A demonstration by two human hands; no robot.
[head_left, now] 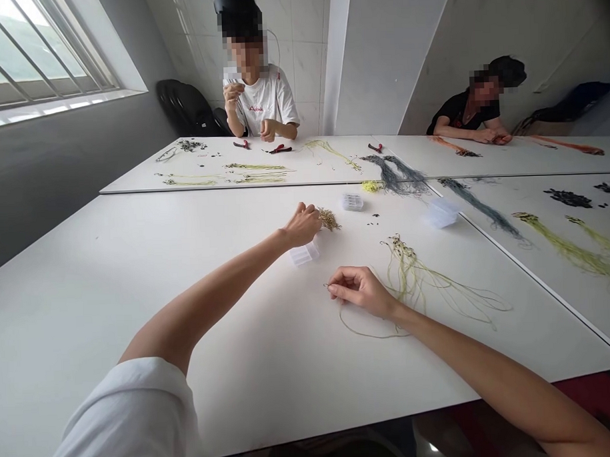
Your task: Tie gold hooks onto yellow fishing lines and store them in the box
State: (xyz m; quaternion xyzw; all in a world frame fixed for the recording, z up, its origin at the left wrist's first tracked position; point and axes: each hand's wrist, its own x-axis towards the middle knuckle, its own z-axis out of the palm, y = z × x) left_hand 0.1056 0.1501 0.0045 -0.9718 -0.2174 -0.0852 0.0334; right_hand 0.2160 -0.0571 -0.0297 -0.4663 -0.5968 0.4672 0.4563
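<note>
My left hand [303, 225] reaches to a pile of tiny gold-coloured metal pieces [329, 219], its fingers pinched together at the pile's left side. Whatever lies between those fingertips is hidden. Closer to me, my right hand [360, 290] is closed, with a small hook [326, 286] sticking out between thumb and forefinger. A thin yellow-green cord [366, 335] loops below this hand. To its right lies a bundle of yellow-green cords [411, 271] with small dark hooks at the far end. A clear plastic box [304, 254] sits just below my left hand.
Beyond are another clear box [353, 201], yellow bits [371, 186] and grey cord bundles [396, 175]. A bluish clear box [442, 212] stands right. Seams [283, 186] divide the white tables. Two people sit opposite; red-handled pliers [281, 149] lie near one.
</note>
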